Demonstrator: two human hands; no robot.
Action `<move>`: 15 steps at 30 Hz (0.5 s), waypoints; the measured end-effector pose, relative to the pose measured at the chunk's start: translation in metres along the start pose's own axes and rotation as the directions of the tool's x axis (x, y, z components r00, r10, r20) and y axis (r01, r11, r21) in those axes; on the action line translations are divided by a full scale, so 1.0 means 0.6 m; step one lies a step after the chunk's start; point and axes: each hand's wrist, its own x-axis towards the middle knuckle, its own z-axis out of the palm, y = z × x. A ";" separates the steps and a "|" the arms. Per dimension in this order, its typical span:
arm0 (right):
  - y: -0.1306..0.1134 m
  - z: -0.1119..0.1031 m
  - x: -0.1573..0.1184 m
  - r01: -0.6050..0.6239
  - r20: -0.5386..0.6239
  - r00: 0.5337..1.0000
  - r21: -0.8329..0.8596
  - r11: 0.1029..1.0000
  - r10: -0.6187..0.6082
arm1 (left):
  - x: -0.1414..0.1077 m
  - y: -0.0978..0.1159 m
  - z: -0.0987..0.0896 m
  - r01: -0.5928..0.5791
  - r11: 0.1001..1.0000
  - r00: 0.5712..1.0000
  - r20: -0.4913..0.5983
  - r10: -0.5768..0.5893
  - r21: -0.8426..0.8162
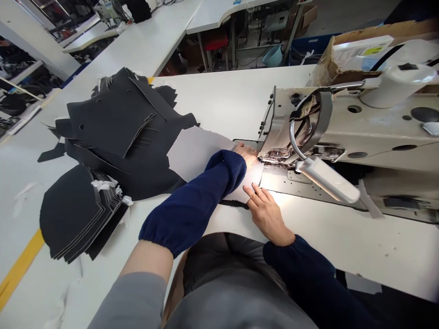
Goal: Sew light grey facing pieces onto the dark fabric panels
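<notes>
Left hand (244,153) and right hand (265,214) are both placed on a pale grey fabric panel (195,153) — its near end lies on the white worktable (219,100), and its far edge runs in beside the presser foot (272,155) of an industrial sewing machine (329,123). The right fingers (255,194) are extended and slightly spread, pressed flat on the panel, not clenched. The left fingers (240,148) are partly hidden by a navy oversleeve (192,201) but appear flat on the panel, close to the presser foot; no pinch is seen on either side.

The work area is lit by an LED bar lamp (325,179) on a gooseneck (294,132), mounted at the machine head. Left of the hands, a pile of black cut panels (116,119) is laid on the table — the grey panel's rear edge overlaps or meets it, exact contact unclear. A second black stack (78,219), with white tags, lies nearer the person. A cardboard box (356,59) stands behind the machine. Further tables and another sewing machine (108,11) are seen beyond.
</notes>
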 end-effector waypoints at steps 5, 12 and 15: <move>-0.002 0.004 -0.002 -0.025 0.025 0.999 0.008 1.000 0.024 | -0.045 0.021 -0.017 -0.017 1.000 0.993 -0.115 0.017 -0.003; -0.028 -0.018 -0.007 -0.202 -0.022 0.979 -0.008 0.979 0.202 | -0.233 0.032 0.015 -0.195 0.962 0.977 0.046 0.207 -0.191; -0.040 -0.024 -0.014 -0.233 -0.007 0.972 -0.002 0.972 0.233 | -0.267 0.032 0.030 -0.149 0.974 0.988 0.014 0.154 -0.173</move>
